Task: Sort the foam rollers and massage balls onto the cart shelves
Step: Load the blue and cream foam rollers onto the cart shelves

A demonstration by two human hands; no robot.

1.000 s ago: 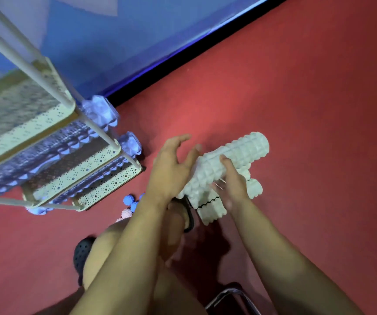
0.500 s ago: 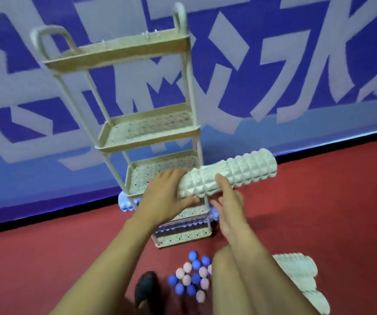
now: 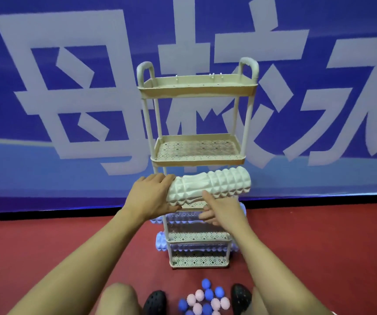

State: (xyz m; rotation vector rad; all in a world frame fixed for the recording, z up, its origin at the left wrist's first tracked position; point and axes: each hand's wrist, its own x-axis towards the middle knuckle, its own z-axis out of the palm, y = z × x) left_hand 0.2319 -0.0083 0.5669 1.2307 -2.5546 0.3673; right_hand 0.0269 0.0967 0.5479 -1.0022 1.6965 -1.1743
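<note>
A white knobbly foam roller (image 3: 214,184) lies level in front of the beige tiered cart (image 3: 196,87), at the height of its third shelf. My left hand (image 3: 153,196) grips the roller's left end. My right hand (image 3: 223,212) holds it from below, thumb up against its front. Blue rollers (image 3: 161,244) stick out of the two lowest shelves. Several blue and pink spiky massage balls (image 3: 205,298) lie on the red floor between my feet.
The cart stands against a blue banner wall (image 3: 69,87) on red floor (image 3: 319,258). Its top shelf and second shelf (image 3: 196,151) hold nothing. Black clogs (image 3: 154,302) and my knees fill the bottom edge.
The roller has been lifted from the floor pile and brought level in front of the cart. My view swung up from the floor toward the cart and moved closer.
</note>
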